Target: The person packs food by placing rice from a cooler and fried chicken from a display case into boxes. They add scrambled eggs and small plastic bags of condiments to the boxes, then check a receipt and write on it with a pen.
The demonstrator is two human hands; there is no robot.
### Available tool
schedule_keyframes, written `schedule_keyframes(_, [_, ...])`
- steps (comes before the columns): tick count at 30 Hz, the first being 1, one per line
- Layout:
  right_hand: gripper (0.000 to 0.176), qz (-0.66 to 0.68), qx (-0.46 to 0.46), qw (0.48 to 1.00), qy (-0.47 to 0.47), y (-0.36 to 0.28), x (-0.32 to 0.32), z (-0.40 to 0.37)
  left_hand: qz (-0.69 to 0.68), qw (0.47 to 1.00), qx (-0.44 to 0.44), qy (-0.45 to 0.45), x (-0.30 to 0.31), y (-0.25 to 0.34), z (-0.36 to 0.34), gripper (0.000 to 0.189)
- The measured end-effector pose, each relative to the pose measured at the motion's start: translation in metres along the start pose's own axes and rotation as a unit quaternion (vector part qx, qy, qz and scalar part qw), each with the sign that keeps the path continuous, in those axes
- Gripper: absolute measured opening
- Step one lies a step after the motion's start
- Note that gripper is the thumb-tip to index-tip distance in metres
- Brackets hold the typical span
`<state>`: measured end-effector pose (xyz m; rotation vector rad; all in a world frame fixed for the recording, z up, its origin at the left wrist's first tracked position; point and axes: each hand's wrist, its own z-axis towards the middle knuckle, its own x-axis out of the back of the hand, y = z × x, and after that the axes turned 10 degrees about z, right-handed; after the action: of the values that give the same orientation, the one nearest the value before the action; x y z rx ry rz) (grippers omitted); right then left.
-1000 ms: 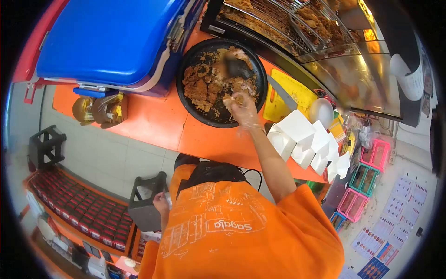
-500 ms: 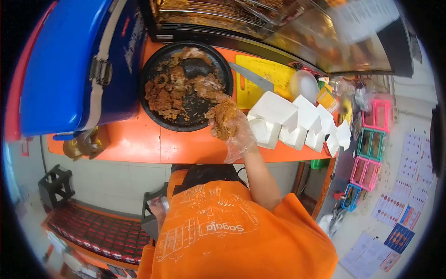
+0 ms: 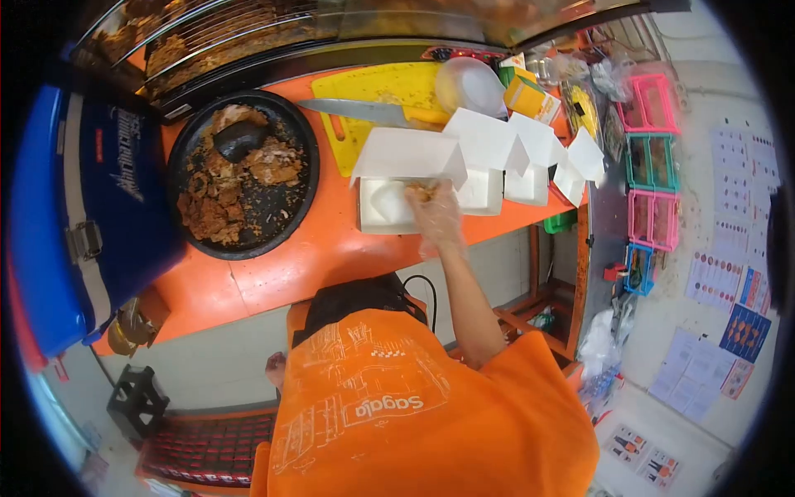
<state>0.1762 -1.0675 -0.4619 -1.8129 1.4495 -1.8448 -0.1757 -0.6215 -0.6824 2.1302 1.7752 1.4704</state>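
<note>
Right hand [image 3: 435, 217], in a thin clear glove, reaches out over the orange counter [image 3: 331, 257]. Its fingers are pinched around a fried piece [image 3: 422, 193], brown and crumbly, which sits at the fingertips, on the 11 o'clock side of the hand.

Key relation: the piece hangs over the 3 o'clock end of the open white box [image 3: 377, 217]. The bare white floor of the box runs away from the fingers toward 9 o'clock. The box's long axis lies 9-to-3 along the counter edge, and its lid [image 3: 406, 156] stands raised at 12 o'clock. Whether the piece touches the box floor or hangs just above it, I cannot tell.

Left hand [image 3: 276, 366] is down at the person's side, at 7 o'clock from the box and well apart from it, half hidden by the orange shirt. Its fingers are too small to read, so I cannot tell their state. The right hand is clearly the nearer one.

Around it:
- Black round tray [image 3: 308, 178] with more fried bits is at 9 o'clock of the box, just beside it.
- More white boxes [image 3: 513, 157] line up at 3 o'clock.
- A knife [image 3: 356, 109] lies on the yellow cutting board [image 3: 377, 84] at 12 o'clock.
- A blue cooler [image 3: 74, 215] is at far 9 o'clock.
</note>
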Motion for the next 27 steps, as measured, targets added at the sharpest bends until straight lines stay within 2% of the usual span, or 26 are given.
schedule_keyframes(1, [0.042,0.003,0.011,1.000,-0.005,0.019,-0.008,0.008,-0.034,0.998,0.022,-0.044,0.002,0.013,0.000,0.019])
schedule_keyframes(2, [0.043,0.006,0.024,1.000,-0.011,0.025,-0.011,0.012,-0.031,0.998,0.023,-0.044,-0.001,0.017,0.001,0.019])
schedule_keyframes(4, [0.039,-0.008,0.017,1.000,-0.017,0.038,-0.002,0.015,-0.028,0.998,0.050,0.013,-0.006,0.020,0.003,0.017])
schedule_keyframes(5, [0.042,0.014,-0.011,0.999,-0.044,0.045,0.006,0.017,-0.023,0.998,0.052,0.011,-0.004,0.017,0.003,0.017])
schedule_keyframes(7, [0.045,0.035,-0.041,0.996,-0.069,0.046,0.016,0.016,-0.013,1.000,0.015,-0.009,-0.008,0.013,0.006,0.018])
schedule_keyframes(10, [0.047,-0.016,-0.014,0.996,-0.087,0.038,0.027,0.013,0.025,1.000,-0.016,-0.002,-0.010,0.025,0.002,0.019])
schedule_keyframes(12, [0.049,0.089,-0.084,0.990,-0.077,0.049,0.025,0.017,0.007,1.000,-0.016,0.008,-0.021,-0.001,0.010,0.019])
schedule_keyframes(13, [0.049,0.089,-0.084,0.989,-0.077,0.038,0.029,0.015,-0.011,1.000,-0.018,0.017,-0.025,-0.010,0.014,0.020])
schedule_keyframes(15, [0.047,-0.003,-0.047,0.987,-0.151,0.004,0.041,0.011,0.023,1.000,-0.011,0.014,-0.022,-0.001,0.010,0.020])
schedule_keyframes(16, [0.047,-0.003,-0.047,0.988,-0.150,0.013,0.034,0.012,0.055,0.998,-0.004,0.012,-0.022,0.005,0.009,0.020])
schedule_keyframes(18, [0.042,-0.122,0.080,0.984,-0.099,0.039,0.015,0.013,0.046,0.999,0.025,-0.002,-0.022,0.007,0.010,0.021])
schedule_keyframes(19, [0.042,-0.123,0.080,0.984,-0.099,0.039,0.014,0.013,0.036,0.998,0.055,-0.014,-0.023,0.009,0.011,0.021])
schedule_keyframes(22, [0.038,-0.141,0.090,0.981,-0.094,0.040,0.006,0.018,0.038,0.998,0.049,-0.007,-0.024,0.036,0.002,0.021])
schedule_keyframes(25, [0.033,-0.147,0.077,0.978,-0.130,0.052,-0.003,0.029,0.082,0.995,0.055,-0.002,-0.021,0.068,-0.005,0.018])
schedule_keyframes(27, [0.026,-0.152,0.074,0.976,-0.140,0.059,-0.009,0.036,0.061,0.997,0.048,0.026,-0.027,0.084,-0.012,0.017])
